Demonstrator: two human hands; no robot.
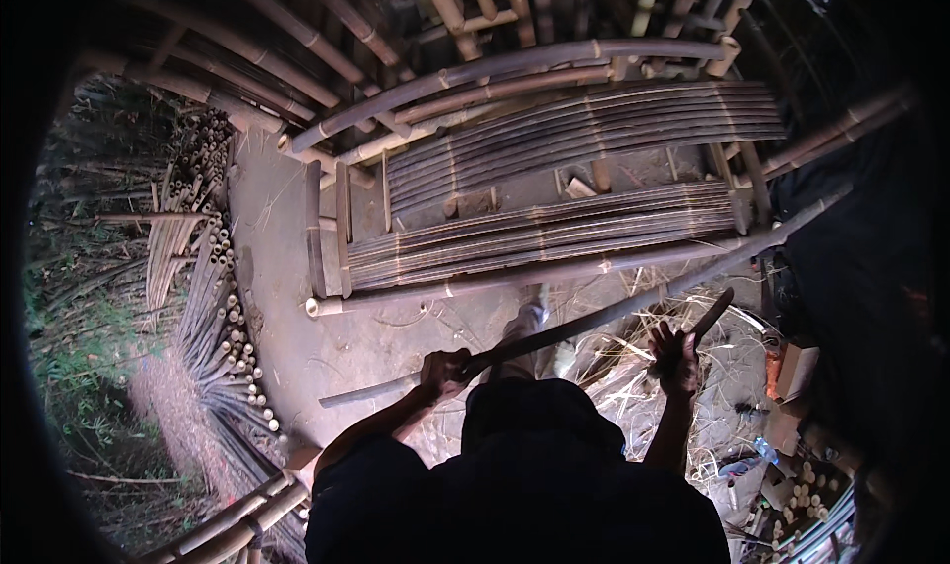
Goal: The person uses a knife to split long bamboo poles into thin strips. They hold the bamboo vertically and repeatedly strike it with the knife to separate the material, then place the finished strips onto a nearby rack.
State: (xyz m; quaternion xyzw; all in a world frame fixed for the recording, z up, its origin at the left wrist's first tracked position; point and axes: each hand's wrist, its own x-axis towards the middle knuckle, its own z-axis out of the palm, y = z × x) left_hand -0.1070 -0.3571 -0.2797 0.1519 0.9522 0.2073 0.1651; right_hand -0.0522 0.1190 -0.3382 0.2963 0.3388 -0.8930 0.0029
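Note:
My left hand (445, 373) is closed around a long split bamboo strip (633, 302). The strip slants across in front of me, its pale end low on the left and its dark far end up on the right. My right hand (676, 359) is raised on the right side of the strip, apart from it. In it is a dark, slightly curved blade like a knife (714, 312), pointing up and right; the handle is mostly hidden by the fingers. Ahead lies a bamboo frame (475, 285) carrying two panels of dark slats (554, 230).
Bamboo shavings (633, 391) litter the ground near my right hand. Stacked bamboo poles (233, 336) lie on the left beside plants. More poles (515, 64) stand at the back. A cardboard box (795, 371) and cut bamboo pieces (807, 495) are at the right.

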